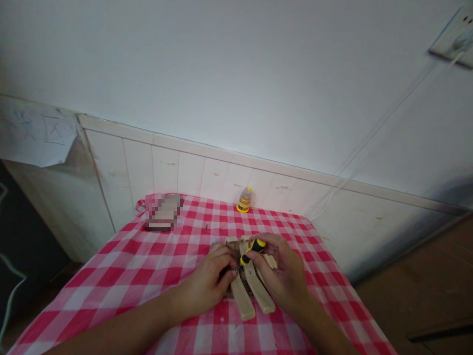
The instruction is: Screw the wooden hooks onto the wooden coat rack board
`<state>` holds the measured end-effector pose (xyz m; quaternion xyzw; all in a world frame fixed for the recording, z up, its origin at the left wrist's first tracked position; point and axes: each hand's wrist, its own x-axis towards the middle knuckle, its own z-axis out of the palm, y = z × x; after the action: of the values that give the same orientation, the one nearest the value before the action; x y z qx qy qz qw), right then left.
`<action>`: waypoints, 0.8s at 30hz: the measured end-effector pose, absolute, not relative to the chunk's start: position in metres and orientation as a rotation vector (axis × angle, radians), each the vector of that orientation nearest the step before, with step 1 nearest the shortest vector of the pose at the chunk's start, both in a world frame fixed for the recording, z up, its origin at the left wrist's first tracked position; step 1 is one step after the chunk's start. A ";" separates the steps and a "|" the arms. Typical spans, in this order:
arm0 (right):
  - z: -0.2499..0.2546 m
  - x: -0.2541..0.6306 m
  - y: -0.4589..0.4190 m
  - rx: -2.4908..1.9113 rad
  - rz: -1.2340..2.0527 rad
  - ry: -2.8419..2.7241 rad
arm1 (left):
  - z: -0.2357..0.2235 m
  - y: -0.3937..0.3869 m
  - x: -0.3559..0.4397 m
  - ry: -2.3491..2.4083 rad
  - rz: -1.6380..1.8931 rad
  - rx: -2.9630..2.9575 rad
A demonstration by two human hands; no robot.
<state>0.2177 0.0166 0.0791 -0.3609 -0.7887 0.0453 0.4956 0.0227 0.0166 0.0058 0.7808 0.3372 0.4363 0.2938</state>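
Note:
A wooden piece with curved, pale slats (257,291) lies on the checked cloth in front of me. My right hand (286,273) is closed around a yellow and black screwdriver (254,250), tilted with its lower end toward the slats. My left hand (210,276) grips the left side of the wooden piece, thumb and fingertips close to the screwdriver's lower end. Small screw heads show on the slats near my left fingertips. The screwdriver's tip is too small to make out, and my hands hide parts of the wooden piece.
A red and white checked cloth (129,276) covers the table. Toward the wall stands a small yellow-capped container (244,200); a blurred-out flat object (164,213) lies back left. A small dark bit (206,228) is on the cloth. A cable (388,121) runs down from the wall socket (456,42).

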 end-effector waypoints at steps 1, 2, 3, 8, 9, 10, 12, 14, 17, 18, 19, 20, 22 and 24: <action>0.079 0.218 0.016 -0.873 0.103 -1.919 | 0.006 0.017 0.023 0.901 1.162 2.080; 0.079 0.218 0.015 -0.873 0.098 -1.928 | 0.005 0.017 0.023 0.906 1.161 2.081; 0.079 0.218 0.015 -0.869 0.093 -1.936 | 0.005 0.017 0.023 0.908 1.162 2.082; 0.077 0.219 0.016 -0.844 0.062 -1.954 | 0.004 0.017 0.024 0.894 1.180 2.081; 0.076 0.220 0.017 -0.842 0.062 -1.950 | 0.004 0.017 0.024 0.890 1.186 2.081; 0.076 0.220 0.017 -0.839 0.065 -1.946 | 0.004 0.017 0.024 0.887 1.193 2.082; 0.075 0.221 0.019 -0.834 0.083 -1.944 | 0.005 0.017 0.025 0.885 1.205 2.087; 0.075 0.221 0.019 -0.842 0.122 -1.955 | 0.005 0.017 0.025 0.883 1.210 2.097; 0.076 0.222 0.020 -0.872 0.206 -1.970 | 0.006 0.017 0.025 0.881 1.206 2.103; 0.076 0.222 0.020 -0.879 0.230 -1.971 | 0.006 0.017 0.025 0.884 1.205 2.099; 0.077 0.223 0.020 -0.884 0.251 -1.968 | 0.006 0.017 0.025 0.887 1.205 2.094; 0.077 0.222 0.019 -0.885 0.274 -1.964 | 0.006 0.017 0.025 0.890 1.205 2.090; 0.077 0.222 0.018 -0.873 0.339 -1.956 | 0.005 0.017 0.025 0.894 1.210 2.091; 0.078 0.221 0.017 -0.852 0.420 -1.941 | 0.005 0.017 0.025 0.902 1.204 2.095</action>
<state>0.2214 0.0172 0.0775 -0.3479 -0.7924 0.1713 0.4709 0.0252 0.0173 0.0047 0.7803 0.3359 0.4486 0.2775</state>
